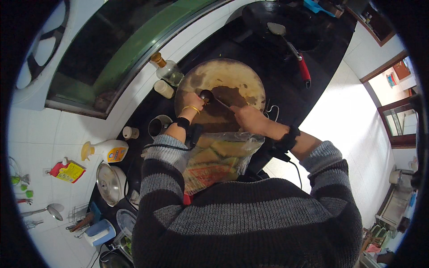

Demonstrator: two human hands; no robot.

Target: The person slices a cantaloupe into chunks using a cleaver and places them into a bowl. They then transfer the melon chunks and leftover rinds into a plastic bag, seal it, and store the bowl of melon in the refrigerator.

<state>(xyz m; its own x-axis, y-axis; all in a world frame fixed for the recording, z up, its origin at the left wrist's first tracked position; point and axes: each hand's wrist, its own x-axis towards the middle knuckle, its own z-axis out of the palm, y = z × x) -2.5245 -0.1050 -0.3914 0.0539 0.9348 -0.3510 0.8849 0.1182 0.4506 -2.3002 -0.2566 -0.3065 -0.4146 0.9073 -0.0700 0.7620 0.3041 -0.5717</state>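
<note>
A round wooden cutting board [214, 72] with dark wet-looking patches lies before me on the black counter. My right hand [249, 120] grips the thin handle of a metal spoon or small ladle [206, 95], whose dark round bowl is over the left part of the board. Right beside that bowl is my left hand [192, 100], its fingers curled. Something small and yellowish-brown shows by those fingertips, too small to name, and whether the fingers hold it or the bowl's rim is unclear. A plastic bag [218, 154] with printing and greenish-yellow contents lies between my forearms, against the board's near edge.
At the board's left stand a glass bottle [170, 72], a lidded jar [164, 88] and a metal cup [160, 125]. A spray bottle [112, 150] and lidded pot [112, 184] are farther left. A wok [258, 20] and red-handled spatula [303, 68] lie beyond the board.
</note>
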